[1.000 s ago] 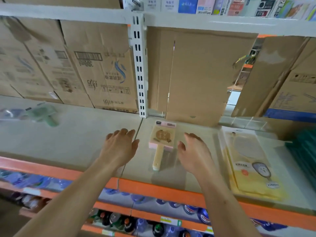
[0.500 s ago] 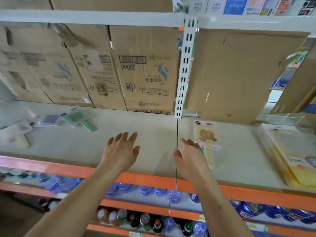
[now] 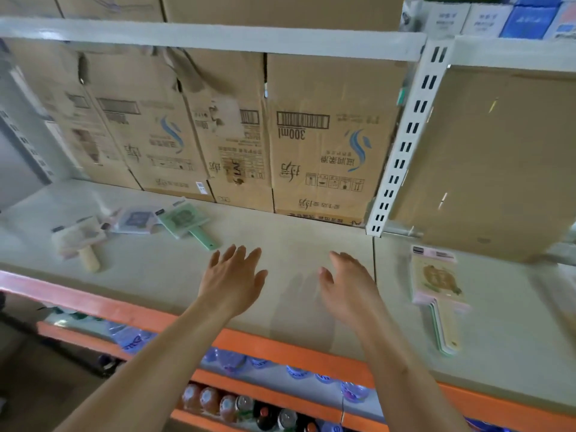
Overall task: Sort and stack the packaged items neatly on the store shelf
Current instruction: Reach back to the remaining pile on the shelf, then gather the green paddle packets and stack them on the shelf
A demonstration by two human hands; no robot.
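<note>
One long pale shelf board, matte, orange lip in front, upright cardboard cartons behind, white slotted upright at right. Over the broad bare stretch mid-board, left hand and right hand, fingers spread, holding nothing. Right of both, a flat stack of packaged brushes, long axis front to back, handles toward the lip. Far left, loose: green pack, grey-blue pack, cream pack, green and cream handles slanting forward.
</note>
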